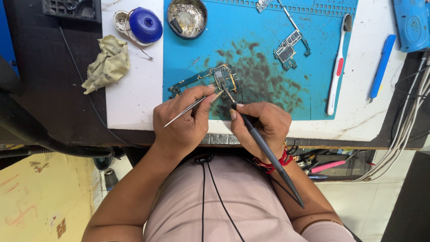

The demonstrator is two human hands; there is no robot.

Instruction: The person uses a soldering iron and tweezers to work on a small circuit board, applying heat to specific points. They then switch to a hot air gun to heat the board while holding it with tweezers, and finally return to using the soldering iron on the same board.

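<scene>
A phone circuit board lies on the blue work mat. My left hand holds metal tweezers, their points resting at the board's right part. My right hand grips a dark grey soldering iron like a pen, its thin tip touching the board just beside the tweezers. The iron's handle runs back toward my body. Both hands rest at the mat's near edge, close together.
A second circuit board lies farther back on the mat. A toothbrush and a blue pen-like tool lie at right. A round metal tin, a blue lid and a crumpled cloth sit at the back left. Cables hang at right.
</scene>
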